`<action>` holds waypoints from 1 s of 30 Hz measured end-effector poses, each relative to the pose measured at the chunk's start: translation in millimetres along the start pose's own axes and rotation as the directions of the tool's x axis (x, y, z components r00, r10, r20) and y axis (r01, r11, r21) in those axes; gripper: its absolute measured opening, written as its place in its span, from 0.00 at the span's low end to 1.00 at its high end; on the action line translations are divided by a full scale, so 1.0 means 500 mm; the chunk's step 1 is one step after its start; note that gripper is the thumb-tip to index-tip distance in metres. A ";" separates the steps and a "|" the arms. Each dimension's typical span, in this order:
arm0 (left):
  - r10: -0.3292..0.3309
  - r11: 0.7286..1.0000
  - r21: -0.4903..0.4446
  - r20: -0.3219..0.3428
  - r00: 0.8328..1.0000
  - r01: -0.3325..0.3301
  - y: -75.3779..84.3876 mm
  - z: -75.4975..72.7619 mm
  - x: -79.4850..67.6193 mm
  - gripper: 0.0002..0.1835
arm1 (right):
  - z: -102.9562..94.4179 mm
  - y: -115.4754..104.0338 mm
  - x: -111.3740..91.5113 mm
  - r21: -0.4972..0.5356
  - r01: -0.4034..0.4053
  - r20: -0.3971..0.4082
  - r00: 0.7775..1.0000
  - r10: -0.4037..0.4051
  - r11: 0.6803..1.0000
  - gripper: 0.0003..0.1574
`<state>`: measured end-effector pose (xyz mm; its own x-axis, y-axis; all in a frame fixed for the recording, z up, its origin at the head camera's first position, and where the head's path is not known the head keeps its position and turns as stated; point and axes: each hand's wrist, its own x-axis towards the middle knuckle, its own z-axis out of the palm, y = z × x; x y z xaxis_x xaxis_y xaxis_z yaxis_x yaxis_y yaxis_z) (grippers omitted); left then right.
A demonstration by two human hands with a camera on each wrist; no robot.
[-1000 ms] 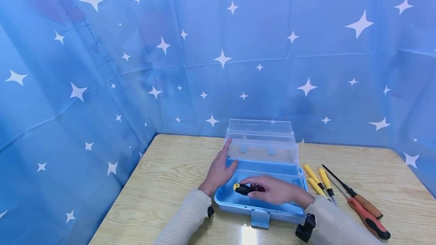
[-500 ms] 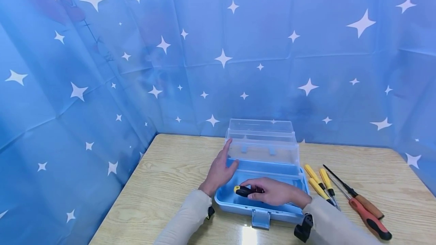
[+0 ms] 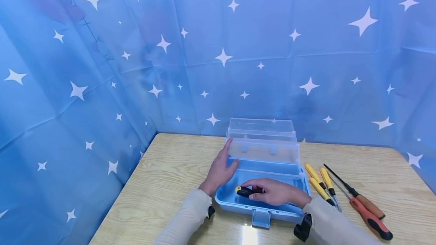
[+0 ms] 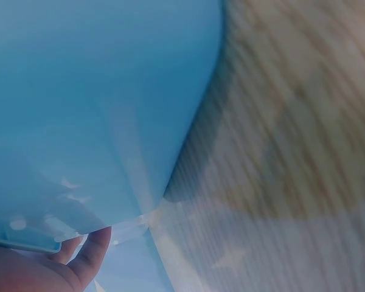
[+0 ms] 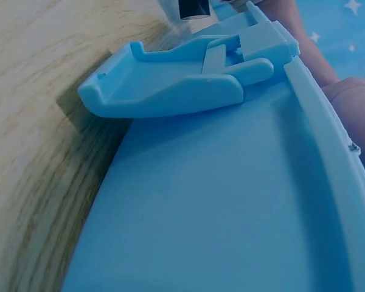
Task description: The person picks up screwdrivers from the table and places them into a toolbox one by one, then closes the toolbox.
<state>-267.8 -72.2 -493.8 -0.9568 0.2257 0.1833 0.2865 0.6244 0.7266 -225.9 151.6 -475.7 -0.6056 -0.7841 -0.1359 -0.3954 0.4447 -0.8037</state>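
Observation:
A pale blue toolbox (image 3: 235,209) lies open on the table, its clear lid (image 3: 262,144) tipped back. Low inside it, my right hand (image 3: 277,192) grips a screwdriver by its black handle (image 3: 245,192) with a yellow end; palm and fingers hide most of its shaft. My left hand (image 3: 218,171) rests at the toolbox's left rim, fingers straight and pointing toward the lid. In the left wrist view, fingers (image 4: 91,255) show past the toolbox wall (image 4: 97,134). The right wrist view shows the front latch (image 5: 164,85) hanging down and part of the right hand (image 5: 356,112) beyond the rim.
Right of the toolbox lie several screwdrivers: yellow-handled ones (image 3: 320,190), a red and black one (image 3: 371,218) and a tool with a brown wooden handle (image 3: 369,206). A star-patterned blue curtain (image 3: 190,48) hangs behind the wooden table (image 3: 146,196).

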 end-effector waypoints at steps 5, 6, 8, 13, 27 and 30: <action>-0.010 1.000 0.006 0.003 1.000 0.010 0.001 0.001 0.001 0.40 | 0.000 0.005 0.000 -0.014 -0.014 0.000 1.000 0.014 1.000 0.29; -0.012 1.000 0.006 0.003 1.000 0.012 0.001 0.001 0.001 0.40 | 0.001 0.006 0.000 -0.014 -0.015 0.002 1.000 0.015 1.000 0.29; -0.015 1.000 0.003 0.003 1.000 0.015 0.001 0.001 0.001 0.40 | 0.001 0.007 0.000 -0.011 -0.019 0.003 1.000 0.019 1.000 0.28; -0.025 1.000 -0.004 0.002 1.000 0.025 0.002 0.001 0.001 0.40 | 0.001 0.009 0.001 -0.009 -0.030 0.008 1.000 0.030 1.000 0.27; -0.007 1.000 -0.003 0.002 1.000 0.007 0.001 0.000 0.003 0.40 | 0.002 0.019 0.006 -0.068 -0.042 0.014 0.999 0.043 0.997 0.26; -0.009 1.000 -0.004 0.005 1.000 0.009 -0.001 0.001 0.002 0.40 | 0.004 0.021 0.007 -0.078 -0.056 0.016 0.998 0.058 0.995 0.25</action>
<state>-269.0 -71.9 -494.2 -0.9591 0.2238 0.1732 0.2774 0.6235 0.7309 -230.8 152.8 -485.7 -0.6165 -0.7638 -0.1909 -0.4133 0.5203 -0.7473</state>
